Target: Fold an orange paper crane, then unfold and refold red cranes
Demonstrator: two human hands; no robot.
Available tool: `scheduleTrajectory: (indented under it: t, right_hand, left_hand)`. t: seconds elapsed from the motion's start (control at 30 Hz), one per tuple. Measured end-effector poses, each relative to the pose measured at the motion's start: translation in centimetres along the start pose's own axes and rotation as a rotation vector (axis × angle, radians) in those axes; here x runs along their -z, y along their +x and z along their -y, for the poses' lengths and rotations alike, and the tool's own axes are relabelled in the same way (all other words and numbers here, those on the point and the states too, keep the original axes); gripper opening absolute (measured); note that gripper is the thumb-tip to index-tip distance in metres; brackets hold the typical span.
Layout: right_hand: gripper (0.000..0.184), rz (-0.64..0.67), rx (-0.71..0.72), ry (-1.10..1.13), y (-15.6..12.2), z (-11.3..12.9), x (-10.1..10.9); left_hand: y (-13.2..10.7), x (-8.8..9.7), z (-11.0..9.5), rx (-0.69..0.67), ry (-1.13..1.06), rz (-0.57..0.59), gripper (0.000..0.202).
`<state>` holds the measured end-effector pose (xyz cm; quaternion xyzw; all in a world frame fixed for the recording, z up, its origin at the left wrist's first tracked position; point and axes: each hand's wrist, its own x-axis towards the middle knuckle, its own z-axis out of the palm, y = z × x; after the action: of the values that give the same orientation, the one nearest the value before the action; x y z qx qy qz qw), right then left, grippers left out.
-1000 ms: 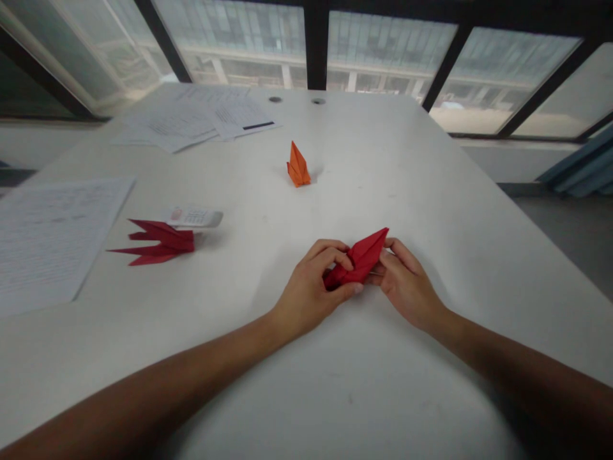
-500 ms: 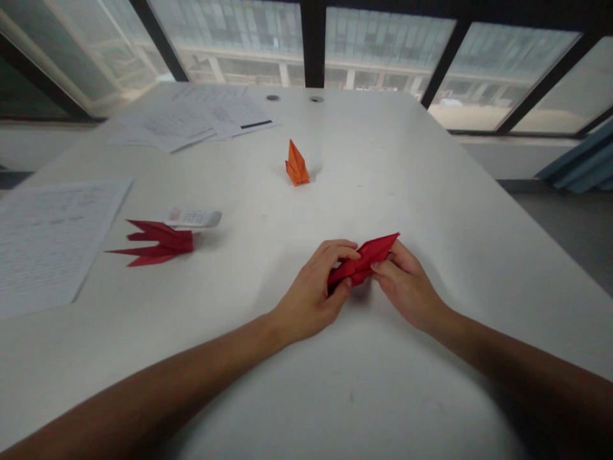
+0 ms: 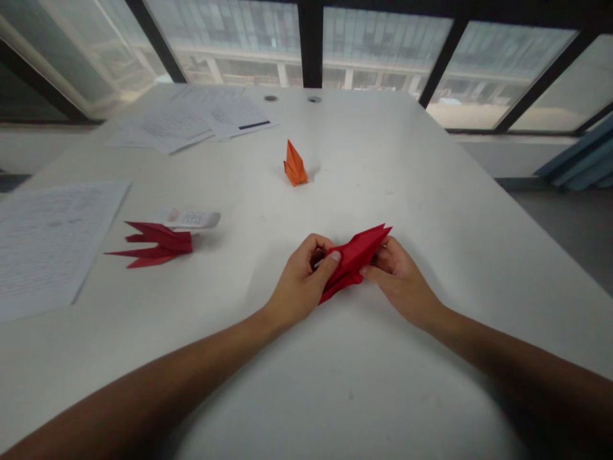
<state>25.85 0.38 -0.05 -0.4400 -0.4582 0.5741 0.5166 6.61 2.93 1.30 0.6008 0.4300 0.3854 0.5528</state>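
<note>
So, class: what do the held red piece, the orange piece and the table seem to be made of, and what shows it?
Held red piece: apparently paper, matte, judging by its straight edges and thin, pointed flaps.
Orange piece: likely paper too, dull-surfaced, with crisp folds.
Table: smooth white top with a soft sheen; perhaps laminate or painted board, the look can't settle which.

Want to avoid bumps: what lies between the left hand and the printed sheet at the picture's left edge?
The head view shows a loose red folded paper on the white tabletop, a whitish object just beyond it.
</note>
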Motion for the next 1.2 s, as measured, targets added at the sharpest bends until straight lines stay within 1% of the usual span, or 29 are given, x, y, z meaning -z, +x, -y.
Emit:
scheduleTrajectory:
  t: [0.07,0.17,0.23,0.3,0.4,0.43,0.5,0.53,0.6,0.67,0.8,0.87,0.97,1.03,1.1,1.2]
  right_hand:
    - [0.049,-0.025,0.038,-0.041,-0.1,-0.1,-0.3]
    - [0.076,-0.108,0.103,-0.082,-0.5,-0.4,-0.6]
    - [0.083,-0.133,0.146,-0.129,-0.9,-0.7,-0.7]
    - [0.082,-0.134,0.229,-0.226,-1.2,-0.8,-0.5]
    - [0.073,-0.142,0.458,-0.471,-1.5,-0.6,0.1]
    - [0.065,-0.131,0.535,-0.578,-1.5,-0.4,0.3]
    - [0.044,-0.076,0.593,-0.742,-1.4,0.0,0.5]
    - [0.036,-0.046,0.589,-0.780,-1.4,0.2,0.6]
    - [0.028,-0.005,0.547,-0.791,-1.2,0.5,0.6]
    - [0.025,0.013,0.503,-0.768,-1.2,0.7,0.5]
    - [0.024,0.006,0.443,-0.708,-1.2,0.8,0.5]
    - [0.018,-0.026,0.393,-0.672,-1.2,0.8,0.5]
    - [0.006,-0.119,0.288,-0.561,-1.1,0.7,0.6]
    - [0.004,-0.166,0.227,-0.474,-0.9,0.6,0.6]
    - [0.004,-0.187,0.192,-0.417,-0.7,0.3,0.7]
    - [0.008,-0.189,0.183,-0.379,-0.5,0.1,0.8]
  left_hand:
    - [0.0,0.0,0.1,0.005,-0.075,-0.005,0.020]
    - [0.1,0.0,0.2,-0.029,-0.162,-0.005,0.020]
    - [0.2,0.1,0.2,-0.023,-0.215,0.018,0.020]
    - [0.3,0.2,0.2,0.023,-0.304,0.059,0.020]
    - [0.5,0.4,0.2,0.143,-0.438,0.101,0.020]
    - [0.6,0.5,0.1,0.181,-0.465,0.108,0.020]
    - [0.7,0.6,0.1,0.229,-0.500,0.131,0.018]
    - [0.7,0.7,0.1,0.234,-0.512,0.146,0.017]
    - [0.7,0.8,0.0,0.213,-0.532,0.169,0.015]
    - [0.8,0.9,0.1,0.182,-0.532,0.172,0.013]
    - [0.8,0.9,0.2,0.158,-0.486,0.106,0.011]
    - [0.8,0.9,0.1,0.171,-0.465,0.068,0.011]
    - [0.7,0.7,0.0,0.186,-0.467,0.011,0.011]
    - [0.7,0.5,-0.1,0.178,-0.496,-0.021,0.012]
    - [0.7,0.5,-0.1,0.166,-0.542,-0.020,0.013]
    - [0.7,0.4,0.1,0.150,-0.564,0.026,0.011]
